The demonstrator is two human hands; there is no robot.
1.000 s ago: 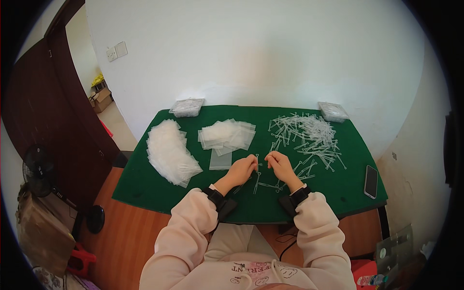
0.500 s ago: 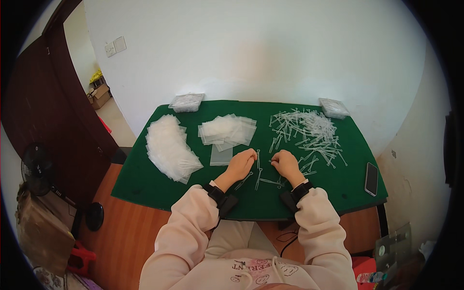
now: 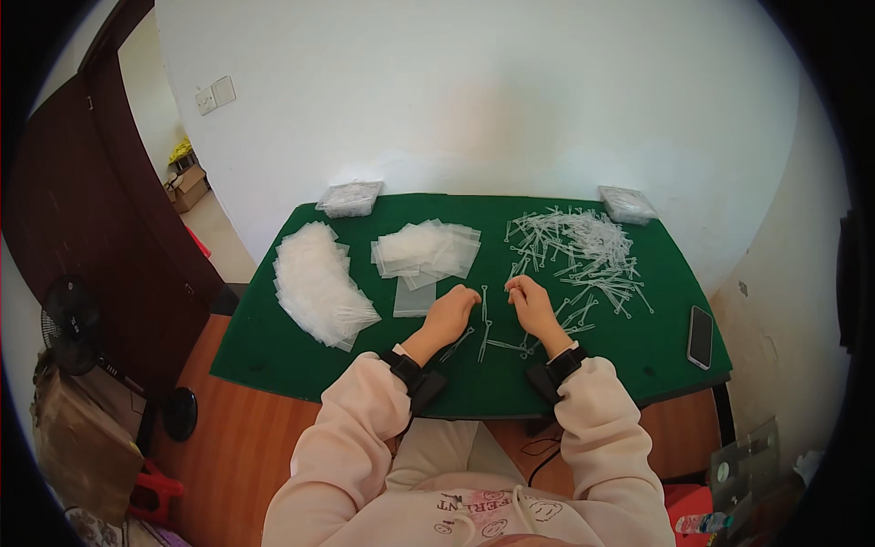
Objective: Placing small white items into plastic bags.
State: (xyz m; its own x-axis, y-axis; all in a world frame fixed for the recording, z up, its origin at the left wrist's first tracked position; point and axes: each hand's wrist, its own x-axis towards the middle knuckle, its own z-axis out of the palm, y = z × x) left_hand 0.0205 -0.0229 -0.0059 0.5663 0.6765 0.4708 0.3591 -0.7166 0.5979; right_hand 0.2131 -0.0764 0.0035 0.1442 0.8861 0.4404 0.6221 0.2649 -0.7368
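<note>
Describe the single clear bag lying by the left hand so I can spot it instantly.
On the green table, look below the middle stack of clear bags. The single clear bag lies flat, alone, just left of the left hand, unlike its stacked neighbours.

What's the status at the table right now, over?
Left hand and right hand curled low on the green table, thin clear sticks between them. Whether the fingers grip any: cannot tell. Stick pile to the right, clear bags ahead. Nothing in the way.
</note>
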